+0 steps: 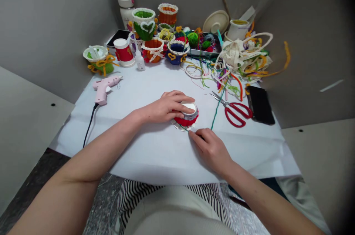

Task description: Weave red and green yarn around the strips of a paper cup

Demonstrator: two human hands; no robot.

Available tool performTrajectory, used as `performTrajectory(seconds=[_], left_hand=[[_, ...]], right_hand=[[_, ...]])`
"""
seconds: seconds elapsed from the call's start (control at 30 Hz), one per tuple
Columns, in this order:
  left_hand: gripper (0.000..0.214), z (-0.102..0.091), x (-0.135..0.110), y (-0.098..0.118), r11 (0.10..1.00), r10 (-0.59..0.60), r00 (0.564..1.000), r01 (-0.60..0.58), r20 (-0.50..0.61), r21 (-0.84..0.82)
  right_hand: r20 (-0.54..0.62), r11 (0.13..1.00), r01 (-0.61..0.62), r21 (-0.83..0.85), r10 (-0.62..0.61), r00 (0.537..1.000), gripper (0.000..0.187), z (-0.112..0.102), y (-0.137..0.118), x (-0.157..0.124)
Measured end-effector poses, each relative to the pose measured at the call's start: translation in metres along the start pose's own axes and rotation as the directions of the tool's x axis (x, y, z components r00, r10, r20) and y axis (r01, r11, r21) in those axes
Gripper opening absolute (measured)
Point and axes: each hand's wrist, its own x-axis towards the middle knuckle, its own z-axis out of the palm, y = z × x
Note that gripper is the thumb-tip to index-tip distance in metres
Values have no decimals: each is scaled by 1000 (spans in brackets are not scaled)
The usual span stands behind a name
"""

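Observation:
A small paper cup [190, 108] stands upside down on the table, its white base up. Grey and red yarn [191, 119] circles its side, and pale flaps [183, 128] spread out around its lower edge. My left hand [173, 106] lies over the cup from the left and holds it, fingers across the base and side. Close to the cup's near edge, my right hand [212, 148] pinches a green yarn strand [216, 111]. One stretch of the strand runs to the cup's lower edge; another trails back toward the yarn pile. Red-handled scissors [235, 111] lie open to the right.
A pink glue gun [104, 89] with a black cord lies at left. Yarn-wrapped cups [154, 48], a glue bottle [140, 59] and a tray of yarn balls [203, 54] line the back. Tangled yarn scraps [241, 57] and a black phone [260, 105] are at right.

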Motion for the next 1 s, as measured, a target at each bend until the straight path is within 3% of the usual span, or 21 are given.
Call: performTrajectory(seconds=[0.17,0.33,0.53,1.0], left_hand=[[31,0,2,-4,998,60,998,-60,-10,-4],[35,-6,15,-13,994,112,994,-112,-11,8],[39,-3,23,-19,993,105,994,-107,-36,-48],[39,-1,16,-22,986,141,989,-145,-52,-78]], right_hand=[[-68,994,-98,-56,94,993,22,-2,2,5],[-128,976,-209,56,215,968,19,-3,7,18],[-15,904,-346,250,361,932,9,-7,22,29],[19,815,-515,265,529,848,11,-10,28,40]])
